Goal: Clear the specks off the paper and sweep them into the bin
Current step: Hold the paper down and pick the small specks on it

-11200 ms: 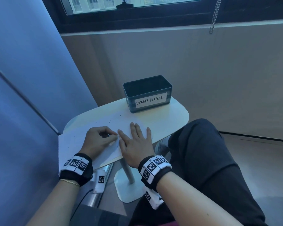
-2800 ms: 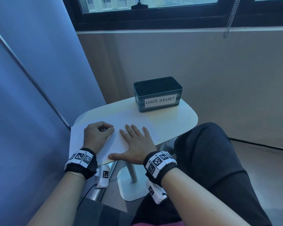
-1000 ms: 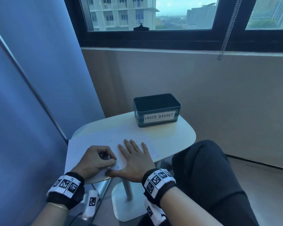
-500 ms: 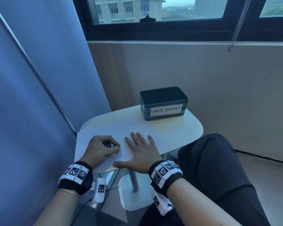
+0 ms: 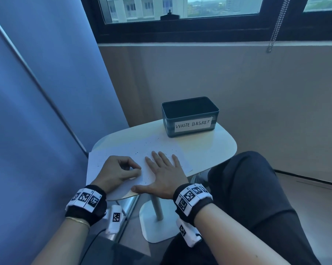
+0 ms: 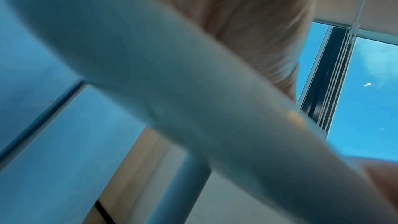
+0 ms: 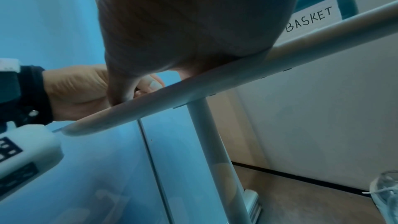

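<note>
Fingers (image 5: 162,157) of right hand (image 5: 165,175) flat on paper (image 5: 123,150) — specks (image 5: 142,148) just beyond.

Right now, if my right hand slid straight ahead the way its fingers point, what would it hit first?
Likely the specks scattered on the paper just beyond the right hand, which lies flat on it. Farther along that line stands the bin, though depth is hard to judge.

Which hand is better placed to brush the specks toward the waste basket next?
Probably the right hand: it lies flat and open on the paper, fingers pointing at the waste basket, with specks just ahead. The left hand is curled, farther from the basket.
</note>
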